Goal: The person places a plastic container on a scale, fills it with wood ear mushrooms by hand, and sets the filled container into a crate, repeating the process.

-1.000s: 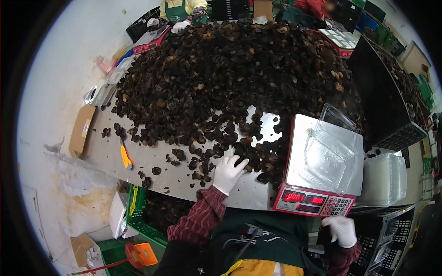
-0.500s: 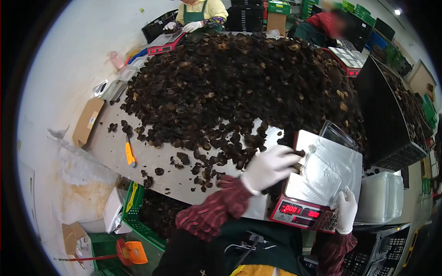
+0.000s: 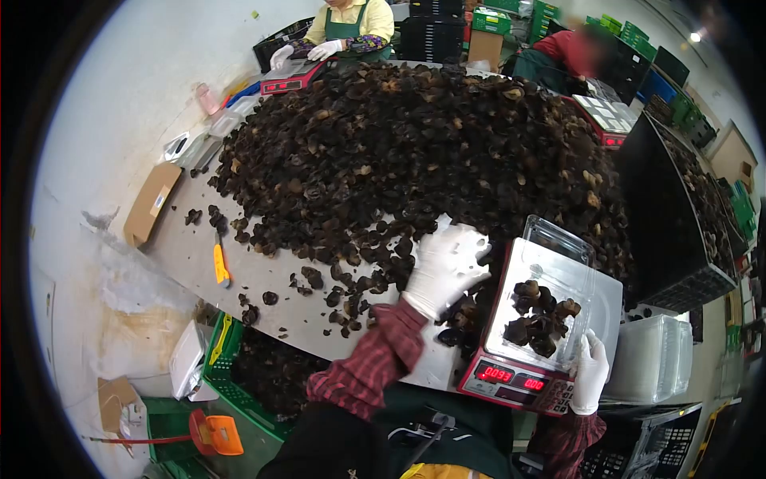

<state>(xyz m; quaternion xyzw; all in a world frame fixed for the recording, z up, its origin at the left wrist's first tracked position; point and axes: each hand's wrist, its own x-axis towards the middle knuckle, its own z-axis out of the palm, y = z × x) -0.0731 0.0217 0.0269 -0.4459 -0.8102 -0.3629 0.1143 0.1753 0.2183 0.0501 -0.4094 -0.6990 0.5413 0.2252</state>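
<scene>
My left hand (image 3: 447, 269), in a white glove, reaches over the near edge of the heap of dark wood ear mushrooms (image 3: 383, 160). Its fingers are spread and I see nothing held in them. To its right a red-based digital scale (image 3: 503, 379) shows 0.093. On the scale's metal plate lies a clear plastic clamshell box (image 3: 558, 237) with its lid folded back, and a small clump of mushrooms (image 3: 541, 318) sits inside. My right hand (image 3: 590, 371), also gloved, grips the near right edge of the box.
Stacked clear boxes (image 3: 650, 359) stand right of the scale, below a black crate (image 3: 670, 215). A yellow utility knife (image 3: 220, 263) lies on the left of the metal table (image 3: 183, 239). A green crate (image 3: 227, 359) sits below. Two co-workers are across the table.
My left hand has moved from the box back left to the heap. Mushrooms now lie in the box, and the reading went from -0.001 to 0.093. My right hand stays at the box.
</scene>
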